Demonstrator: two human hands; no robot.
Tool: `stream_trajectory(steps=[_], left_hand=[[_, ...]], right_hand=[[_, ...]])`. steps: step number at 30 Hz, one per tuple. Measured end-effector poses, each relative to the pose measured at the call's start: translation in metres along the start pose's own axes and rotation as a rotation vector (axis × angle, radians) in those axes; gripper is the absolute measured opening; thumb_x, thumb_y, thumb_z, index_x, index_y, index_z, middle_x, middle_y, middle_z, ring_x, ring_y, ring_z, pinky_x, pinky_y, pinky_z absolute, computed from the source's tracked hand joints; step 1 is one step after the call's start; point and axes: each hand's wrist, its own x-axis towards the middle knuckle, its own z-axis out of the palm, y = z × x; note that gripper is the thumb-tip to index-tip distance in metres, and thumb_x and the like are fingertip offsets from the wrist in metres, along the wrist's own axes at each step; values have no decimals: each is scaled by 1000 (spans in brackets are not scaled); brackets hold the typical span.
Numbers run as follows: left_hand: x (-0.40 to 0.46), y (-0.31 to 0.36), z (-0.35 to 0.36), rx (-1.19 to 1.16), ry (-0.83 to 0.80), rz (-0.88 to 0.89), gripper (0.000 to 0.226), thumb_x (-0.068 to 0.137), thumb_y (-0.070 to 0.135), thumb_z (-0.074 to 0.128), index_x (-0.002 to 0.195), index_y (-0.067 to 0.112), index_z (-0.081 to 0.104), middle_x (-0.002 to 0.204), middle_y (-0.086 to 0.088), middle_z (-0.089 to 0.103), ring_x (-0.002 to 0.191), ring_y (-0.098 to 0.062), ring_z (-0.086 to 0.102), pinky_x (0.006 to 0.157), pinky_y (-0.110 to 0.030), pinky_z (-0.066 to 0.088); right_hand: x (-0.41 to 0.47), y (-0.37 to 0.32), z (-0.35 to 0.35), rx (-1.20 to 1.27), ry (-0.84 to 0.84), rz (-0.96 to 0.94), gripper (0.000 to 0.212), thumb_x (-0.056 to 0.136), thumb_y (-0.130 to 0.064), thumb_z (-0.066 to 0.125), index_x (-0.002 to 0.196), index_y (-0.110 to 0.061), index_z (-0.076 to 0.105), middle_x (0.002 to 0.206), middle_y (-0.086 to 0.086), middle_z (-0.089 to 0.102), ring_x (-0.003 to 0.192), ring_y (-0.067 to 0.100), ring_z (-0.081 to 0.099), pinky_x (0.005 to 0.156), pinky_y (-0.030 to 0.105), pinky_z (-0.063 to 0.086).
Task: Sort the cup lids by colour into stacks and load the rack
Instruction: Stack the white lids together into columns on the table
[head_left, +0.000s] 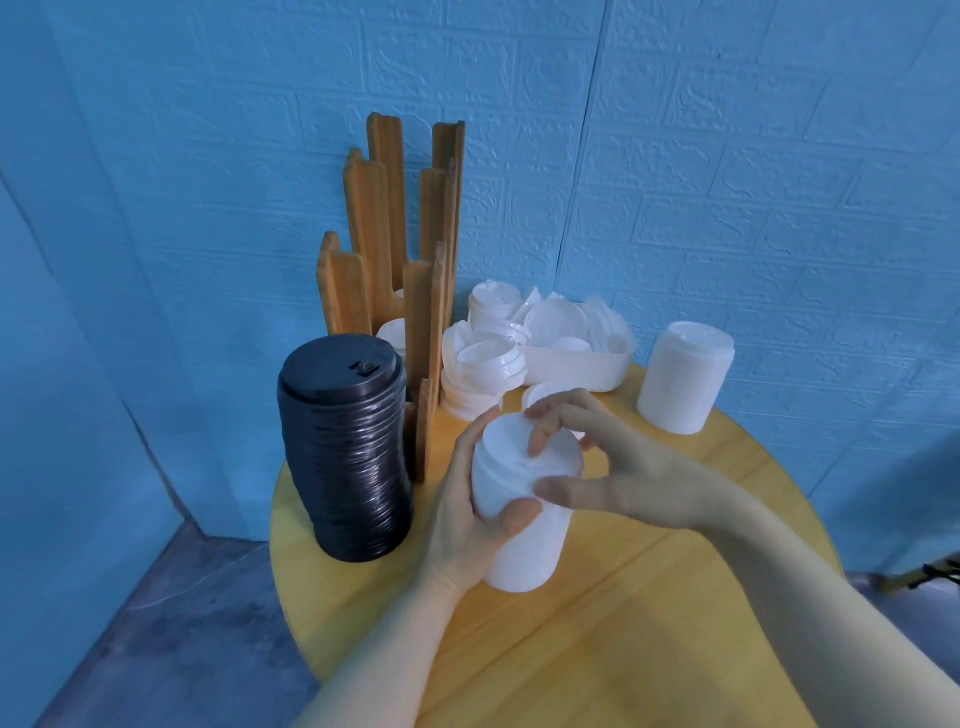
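A tall stack of white lids (524, 540) stands in the middle of the round wooden table (623, 623). My left hand (467, 525) grips its upper part from the left, thumb across the front. My right hand (613, 467) holds the top of the same stack from the right, fingers curled over the top lid. A tall black lid stack (348, 452) stands at the left. The wooden rack (395, 260) rises behind it, with some white lids low inside. A second white lid stack (685, 376) stands at the right.
A white tray (576, 364) heaped with loose white lids sits at the back by the blue wall. A short leaning pile of white lids (478, 379) stands beside the rack. The table edge curves close on the left and right.
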Motion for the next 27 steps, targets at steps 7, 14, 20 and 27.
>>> stream_trajectory(steps=[7,14,20,27], left_hand=[[-1,3,0,-8,-19,7,115,61,81,71,147,17,32,137,35,51,128,5,50,97,-10,41],[-2,2,-1,37,-11,25,104,59,69,78,143,30,32,130,44,50,121,12,52,92,-8,44],[-3,-2,-1,86,12,50,84,64,44,76,138,35,37,128,42,52,120,11,53,93,-6,41],[-1,-2,-2,88,-39,24,89,62,59,80,138,38,39,128,37,55,121,6,55,91,-10,44]], right_hand=[[0,-12,-1,-151,39,126,60,79,-46,74,132,-43,49,128,-22,45,126,5,34,106,25,32],[2,-39,28,-541,287,310,74,70,-79,53,121,-25,47,111,-10,46,106,14,48,88,32,38],[3,-36,34,-655,271,234,69,75,-75,46,120,-22,45,110,-6,42,107,17,41,86,31,32],[-3,3,43,-76,347,92,64,76,-71,58,125,-32,47,121,-21,38,115,0,42,90,22,39]])
